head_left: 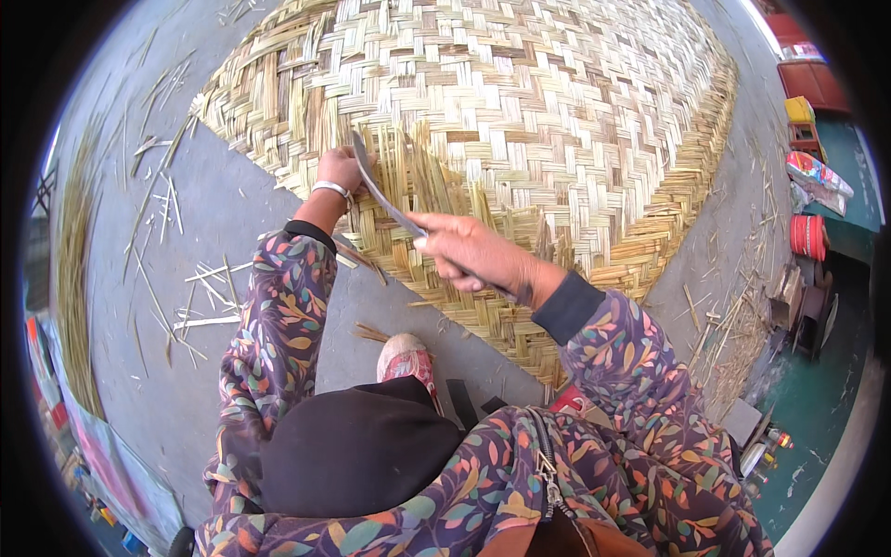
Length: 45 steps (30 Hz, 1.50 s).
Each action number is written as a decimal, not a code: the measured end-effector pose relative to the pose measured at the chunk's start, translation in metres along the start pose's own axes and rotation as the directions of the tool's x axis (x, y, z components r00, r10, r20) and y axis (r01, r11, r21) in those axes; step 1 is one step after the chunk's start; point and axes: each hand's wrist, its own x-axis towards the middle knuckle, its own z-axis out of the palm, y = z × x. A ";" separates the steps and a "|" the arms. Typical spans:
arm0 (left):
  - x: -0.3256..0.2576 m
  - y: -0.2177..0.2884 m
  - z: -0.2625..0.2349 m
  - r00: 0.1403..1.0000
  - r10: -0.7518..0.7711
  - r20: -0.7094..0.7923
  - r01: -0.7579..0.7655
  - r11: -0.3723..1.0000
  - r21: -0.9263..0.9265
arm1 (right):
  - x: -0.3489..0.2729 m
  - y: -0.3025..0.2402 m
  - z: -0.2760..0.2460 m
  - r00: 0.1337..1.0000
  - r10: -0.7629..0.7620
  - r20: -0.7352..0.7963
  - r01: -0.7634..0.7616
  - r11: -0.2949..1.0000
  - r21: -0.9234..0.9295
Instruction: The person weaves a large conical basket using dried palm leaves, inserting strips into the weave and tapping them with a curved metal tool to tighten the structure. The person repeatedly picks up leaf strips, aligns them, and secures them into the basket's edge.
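A large woven straw mat (520,102) lies on the ground in front of me, pale in the middle and yellower along its thick plaited edges. Loose ends of straw strips (418,176) stick up along its near left edge. My left hand (341,174), with a bangle at the wrist, is closed at that edge on straw strips; its fingertips are partly hidden. In my right hand (483,255) is a sickle (382,197) with a narrow curved blade. Its tip points up and left, beside my left hand and over the strips. The handle is mostly covered by my fingers.
A long bundle of straw (74,278) lies at the far left. Cut straw scraps (209,283) litter the grey floor on both sides. My shoe (406,360) stands close to the mat's near edge. At the right are a red spool (808,238) and a yellow stool (802,121).
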 end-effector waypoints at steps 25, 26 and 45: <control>-0.023 0.021 -0.002 0.992 -0.109 0.070 0.108 0.994 0.021 | 0.050 0.006 0.007 0.924 -0.257 -0.285 -0.187 0.348 -0.919; -0.023 0.021 0.000 0.990 -0.126 0.061 0.128 0.991 -0.034 | 0.055 0.009 0.010 0.909 -0.294 -0.296 -0.205 0.305 -0.930; 0.003 0.019 -0.013 0.860 -0.469 0.198 0.470 0.881 0.047 | 0.073 0.012 0.010 0.884 -0.295 -0.362 -0.273 0.303 -0.913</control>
